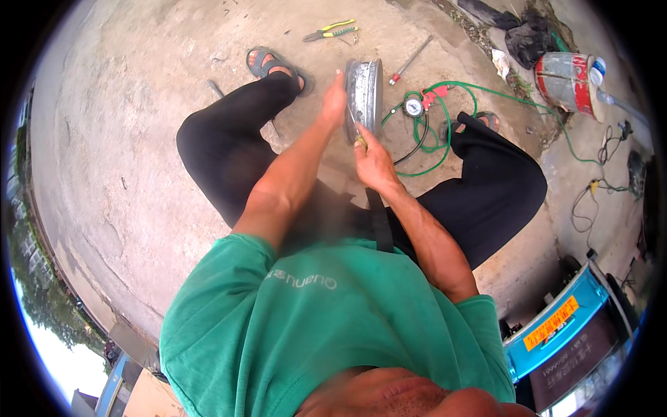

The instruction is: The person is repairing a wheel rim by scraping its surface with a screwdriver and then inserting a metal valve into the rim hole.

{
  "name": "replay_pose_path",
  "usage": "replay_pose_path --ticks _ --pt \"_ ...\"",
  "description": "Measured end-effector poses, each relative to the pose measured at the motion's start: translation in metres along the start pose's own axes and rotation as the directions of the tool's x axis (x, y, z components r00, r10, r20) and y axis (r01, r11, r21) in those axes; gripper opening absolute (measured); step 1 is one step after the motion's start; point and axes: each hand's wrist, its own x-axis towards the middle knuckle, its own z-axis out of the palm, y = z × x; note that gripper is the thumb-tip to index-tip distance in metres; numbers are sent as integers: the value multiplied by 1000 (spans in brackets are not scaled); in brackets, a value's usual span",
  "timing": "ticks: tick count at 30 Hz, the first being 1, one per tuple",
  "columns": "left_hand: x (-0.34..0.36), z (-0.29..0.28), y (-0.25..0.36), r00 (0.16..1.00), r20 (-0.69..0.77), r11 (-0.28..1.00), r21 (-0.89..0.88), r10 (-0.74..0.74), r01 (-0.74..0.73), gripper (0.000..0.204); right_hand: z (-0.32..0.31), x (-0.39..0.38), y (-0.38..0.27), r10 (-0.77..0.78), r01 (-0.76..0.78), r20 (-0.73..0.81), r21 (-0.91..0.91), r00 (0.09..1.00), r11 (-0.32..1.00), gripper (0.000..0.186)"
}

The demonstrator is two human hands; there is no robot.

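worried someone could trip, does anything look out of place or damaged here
The green hose lies in loose, untidy loops beside the gauge, close to the right foot, and might snag it. The wheel rim at the left hand has a patchy, whitish band; worn or just dirty, I can't tell.

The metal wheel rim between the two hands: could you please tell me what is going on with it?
A person's left hand rests against the left side of the metal wheel rim. The right hand has a slim tool in its grip, with the shaft by the rim's edge; whether the tip touches, I cannot tell. On the ground lie pliers, a red-ended rod and a green hose, with a round gauge near it.
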Motion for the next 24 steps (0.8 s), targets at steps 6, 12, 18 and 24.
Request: replay_pose_path --ticks 6,12,18,24 --pt "-22 5 1 993 59 981 -160 -102 110 76 4 41 0 145 -137 -15 253 989 958 51" --pt "-11 23 -36 996 86 999 -31 18 -15 70 -15 53 12 184 -179 -5 208 983 961 51" --pt "30 1 -26 993 116 977 -206 -28 52 66 -6 0 36 -141 135 -74 -77 987 988 51" --pt "34 4 -44 999 36 988 -150 -18 23 77 -23 -8 14 98 -101 65 39 993 994 50"
